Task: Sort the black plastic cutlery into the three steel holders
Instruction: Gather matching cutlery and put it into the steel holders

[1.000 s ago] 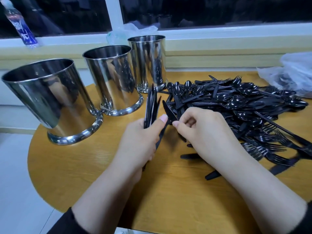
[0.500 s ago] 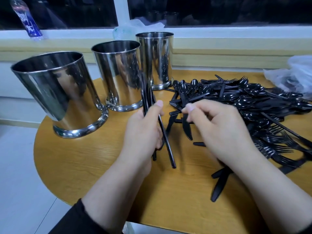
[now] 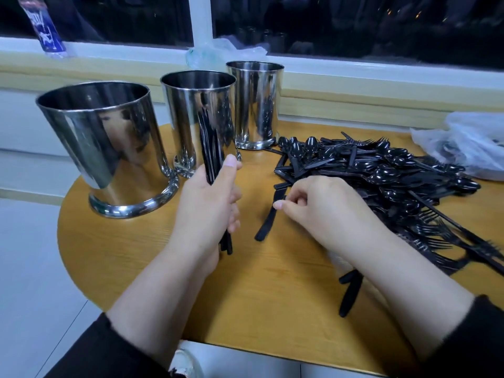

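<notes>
Left hand (image 3: 207, 203) grips a bundle of black knives (image 3: 211, 156) upright, fingers curled round it, thumb on the right side; the bundle tops overlap the middle holder (image 3: 200, 118). Right hand (image 3: 324, 211) pinches the upper end of a single knife (image 3: 268, 216) lying on the counter (image 3: 163, 255), thumb and curled fingers closed on it. Cutlery pile (image 3: 381, 175) right of the hands. Near-left holder (image 3: 109, 143), far holder (image 3: 255, 102) stand in a row.
</notes>
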